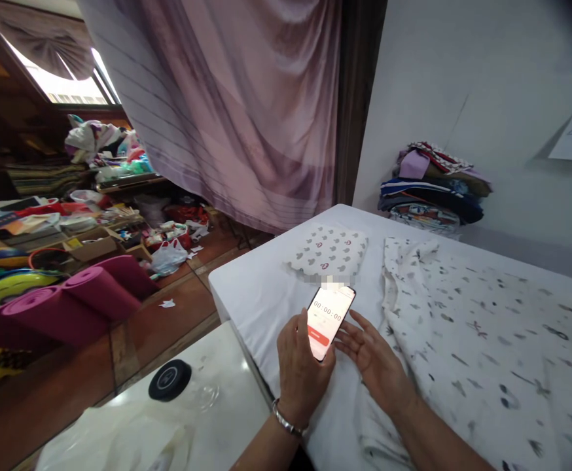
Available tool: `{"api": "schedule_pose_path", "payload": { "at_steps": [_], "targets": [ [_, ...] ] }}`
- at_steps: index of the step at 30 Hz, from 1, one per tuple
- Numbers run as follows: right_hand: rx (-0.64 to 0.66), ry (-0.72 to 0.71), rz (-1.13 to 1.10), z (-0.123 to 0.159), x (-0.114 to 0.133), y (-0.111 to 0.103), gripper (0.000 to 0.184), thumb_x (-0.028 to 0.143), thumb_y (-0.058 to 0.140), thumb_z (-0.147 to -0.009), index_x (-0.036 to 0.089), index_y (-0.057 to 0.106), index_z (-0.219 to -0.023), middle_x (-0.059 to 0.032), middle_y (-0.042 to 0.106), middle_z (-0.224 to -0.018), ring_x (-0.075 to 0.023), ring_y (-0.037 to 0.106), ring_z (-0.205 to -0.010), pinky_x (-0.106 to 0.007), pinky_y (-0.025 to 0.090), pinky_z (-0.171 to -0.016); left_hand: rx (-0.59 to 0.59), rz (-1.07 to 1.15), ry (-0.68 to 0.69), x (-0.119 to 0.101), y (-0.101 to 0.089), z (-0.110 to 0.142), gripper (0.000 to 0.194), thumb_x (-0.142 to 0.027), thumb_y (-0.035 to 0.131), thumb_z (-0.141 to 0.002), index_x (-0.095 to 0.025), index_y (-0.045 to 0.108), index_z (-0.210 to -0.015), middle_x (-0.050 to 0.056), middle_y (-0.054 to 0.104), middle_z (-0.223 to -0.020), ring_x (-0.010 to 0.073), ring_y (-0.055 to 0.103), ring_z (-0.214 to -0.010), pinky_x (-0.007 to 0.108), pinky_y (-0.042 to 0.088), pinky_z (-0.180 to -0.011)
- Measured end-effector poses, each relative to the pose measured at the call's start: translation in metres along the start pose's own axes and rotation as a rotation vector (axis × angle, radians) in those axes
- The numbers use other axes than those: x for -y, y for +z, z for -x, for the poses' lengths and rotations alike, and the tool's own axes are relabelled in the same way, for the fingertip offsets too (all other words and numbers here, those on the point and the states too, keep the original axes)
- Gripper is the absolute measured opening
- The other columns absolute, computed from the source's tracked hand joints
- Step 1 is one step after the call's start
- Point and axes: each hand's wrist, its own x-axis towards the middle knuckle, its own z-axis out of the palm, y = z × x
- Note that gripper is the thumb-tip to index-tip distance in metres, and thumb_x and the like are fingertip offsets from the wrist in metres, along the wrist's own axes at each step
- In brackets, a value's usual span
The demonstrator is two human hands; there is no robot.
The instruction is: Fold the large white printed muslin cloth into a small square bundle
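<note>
My left hand, with a silver bracelet at the wrist, is wrapped round a smartphone. The lit screen reads 00:00:00 above a red button. Close by the phone's right edge, my right hand has its fingers spread and holds nothing; whether a fingertip touches the phone I cannot tell. Beyond the phone, a folded white cloth with grey and red prints lies on the white-covered bed. A larger white patterned cloth is spread out, partly rumpled, to the right of my hands.
At the lower left stands a white table with a round black object on it. Folded clothes are stacked by the wall. Pink rolled mats and clutter cover the floor at left. A pink curtain hangs behind the bed.
</note>
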Motion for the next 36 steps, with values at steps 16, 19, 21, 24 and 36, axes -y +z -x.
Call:
{"api": "schedule_pose_path", "payload": {
  "at_steps": [16, 19, 21, 24, 36],
  "targets": [
    [0.02, 0.028, 0.035, -0.002, -0.004, -0.004, 0.039, 0.034, 0.049, -0.085, 0.023, 0.048, -0.123, -0.0115, 0.056, -0.121, -0.027, 0.054, -0.105, -0.051, 0.031, -0.096, 0.012, 0.009, 0.003, 0.006, 0.0, 0.003, 0.077, -0.021, 0.058, -0.072, -0.012, 0.017, -0.137, 0.017, 0.047, -0.123, 0.0276, 0.045, -0.113, 0.045, 0.041, -0.091],
    [0.005, 0.04, 0.042, -0.002, -0.005, -0.005, 0.04, 0.034, 0.049, -0.084, 0.023, 0.048, -0.123, -0.0116, 0.057, -0.12, -0.0269, 0.055, -0.105, -0.05, 0.031, -0.096, 0.029, 0.04, -0.001, 0.006, 0.0, 0.002, 0.078, -0.019, 0.057, -0.072, -0.011, 0.015, -0.137, 0.017, 0.045, -0.125, 0.027, 0.043, -0.115, 0.044, 0.042, -0.091],
    [-0.004, 0.051, 0.045, -0.002, -0.005, -0.005, 0.04, 0.034, 0.051, -0.084, 0.023, 0.048, -0.122, -0.0116, 0.057, -0.119, -0.0268, 0.055, -0.104, -0.05, 0.031, -0.096, 0.052, 0.059, -0.012, 0.008, 0.0, 0.002, 0.078, -0.018, 0.057, -0.072, -0.012, 0.014, -0.138, 0.016, 0.044, -0.125, 0.026, 0.043, -0.115, 0.042, 0.042, -0.091],
    [-0.013, 0.068, 0.047, -0.003, -0.005, -0.005, 0.042, 0.036, 0.054, -0.082, 0.022, 0.049, -0.121, -0.0116, 0.059, -0.117, -0.0268, 0.056, -0.102, -0.05, 0.032, -0.095, 0.094, 0.064, -0.028, 0.011, 0.0, 0.002, 0.08, -0.018, 0.057, -0.071, -0.012, 0.012, -0.138, 0.016, 0.045, -0.124, 0.0252, 0.045, -0.112, 0.041, 0.044, -0.089],
    [-0.016, 0.231, 0.052, -0.017, -0.007, 0.017, 0.061, 0.038, 0.06, -0.078, 0.025, 0.034, -0.132, -0.0102, 0.06, -0.115, -0.0243, 0.057, -0.104, -0.046, 0.034, -0.094, 0.217, -0.028, -0.085, 0.038, -0.005, -0.005, 0.082, -0.02, 0.057, -0.069, -0.011, 0.013, -0.137, 0.014, 0.05, -0.112, 0.0256, 0.05, -0.1, 0.04, 0.044, -0.082]
  ]
}}
